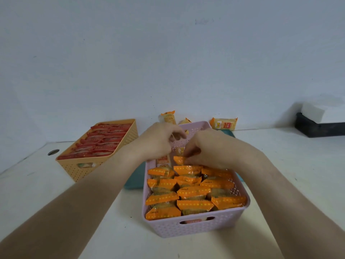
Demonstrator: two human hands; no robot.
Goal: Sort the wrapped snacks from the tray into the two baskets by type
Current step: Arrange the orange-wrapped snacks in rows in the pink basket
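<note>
A: While hovering over pink basket, pinching orange snack with right hand, back of rows.
B: Seeing that. Curling left hand just beside, hold unclear. Seeing red snacks in orange basket.

Two bare forearms end in a bare left hand and right hand.
</note>
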